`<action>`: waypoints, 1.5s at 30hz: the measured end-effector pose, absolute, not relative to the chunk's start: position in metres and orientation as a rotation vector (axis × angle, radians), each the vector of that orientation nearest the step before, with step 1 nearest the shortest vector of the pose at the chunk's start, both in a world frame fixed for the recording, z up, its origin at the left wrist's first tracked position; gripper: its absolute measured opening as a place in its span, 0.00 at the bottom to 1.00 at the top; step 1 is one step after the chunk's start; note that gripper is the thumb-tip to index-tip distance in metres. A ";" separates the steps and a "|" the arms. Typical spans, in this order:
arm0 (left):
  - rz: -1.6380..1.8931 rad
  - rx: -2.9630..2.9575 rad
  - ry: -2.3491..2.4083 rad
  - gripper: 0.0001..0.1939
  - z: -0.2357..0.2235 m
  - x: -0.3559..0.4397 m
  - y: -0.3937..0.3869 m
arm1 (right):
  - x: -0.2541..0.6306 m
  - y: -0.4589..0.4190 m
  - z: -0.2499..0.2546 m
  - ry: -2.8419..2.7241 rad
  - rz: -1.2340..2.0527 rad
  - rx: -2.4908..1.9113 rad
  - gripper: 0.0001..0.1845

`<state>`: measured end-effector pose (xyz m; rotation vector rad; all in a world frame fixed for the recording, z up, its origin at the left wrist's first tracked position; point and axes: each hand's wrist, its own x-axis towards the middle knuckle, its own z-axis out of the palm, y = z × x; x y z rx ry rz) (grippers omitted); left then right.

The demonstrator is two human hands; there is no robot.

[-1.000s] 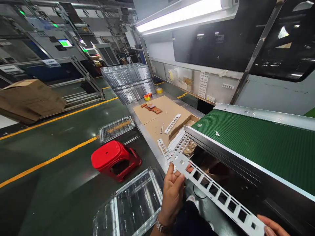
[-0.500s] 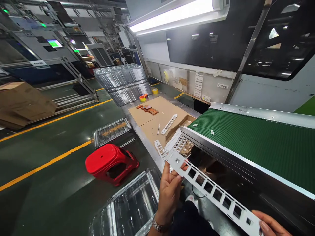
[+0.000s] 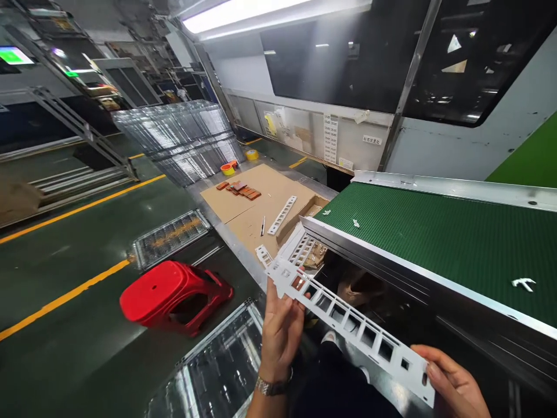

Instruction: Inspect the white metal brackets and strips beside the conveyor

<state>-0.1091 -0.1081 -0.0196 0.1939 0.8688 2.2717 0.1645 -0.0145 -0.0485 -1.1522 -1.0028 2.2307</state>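
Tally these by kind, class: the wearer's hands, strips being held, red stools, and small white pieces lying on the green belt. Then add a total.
Left hand and right hand: 2
Held white strip: 1
Red stool: 1
Small white pieces on green belt: 3
Total: 7

"What sort of place is this?"
"A factory floor, by the look: a green conveyor belt (image 3: 435, 244) stands beside the bench (image 3: 238, 248)."
"What else shows it?"
"Yellow floor lines (image 3: 78, 292) and a lit screen (image 3: 15, 55)."
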 end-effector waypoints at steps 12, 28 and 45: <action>2.302 -0.030 0.847 0.31 -0.017 -0.115 -0.098 | 0.145 -0.026 -0.032 -1.075 2.132 -1.113 0.22; 2.305 -0.096 0.759 0.29 -0.029 -0.118 -0.095 | 0.134 -0.025 -0.016 -0.998 2.189 -1.060 0.18; 1.612 0.285 0.978 0.25 -0.036 -0.039 -0.105 | 0.134 -0.027 -0.030 -1.187 2.000 -1.115 0.13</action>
